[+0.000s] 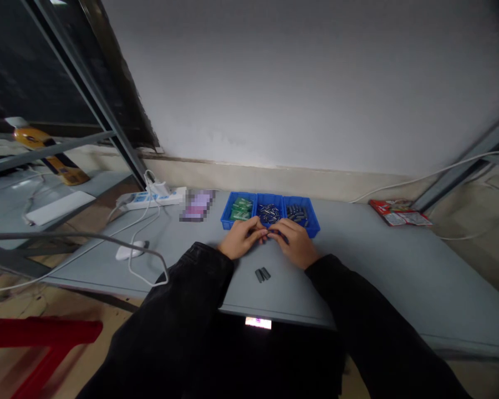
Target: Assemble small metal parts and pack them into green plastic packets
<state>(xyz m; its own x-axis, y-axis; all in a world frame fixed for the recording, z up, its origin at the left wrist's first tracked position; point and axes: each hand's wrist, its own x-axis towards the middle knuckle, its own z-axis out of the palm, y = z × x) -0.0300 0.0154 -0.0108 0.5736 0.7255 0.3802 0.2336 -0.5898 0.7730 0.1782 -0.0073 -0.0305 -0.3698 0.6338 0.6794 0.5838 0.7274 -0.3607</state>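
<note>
Black sleeves (172,310) frame left hand (238,239) and right hand (296,243), fingers (255,236) pinching one small, mostly hidden part (268,233): brace it low!

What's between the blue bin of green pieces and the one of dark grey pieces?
A middle blue bin, holding loose shiny metal pins. The head view shows it.

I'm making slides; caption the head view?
Left hand and right hand close together beside three blue bins, two dark pieces nearby.
</note>
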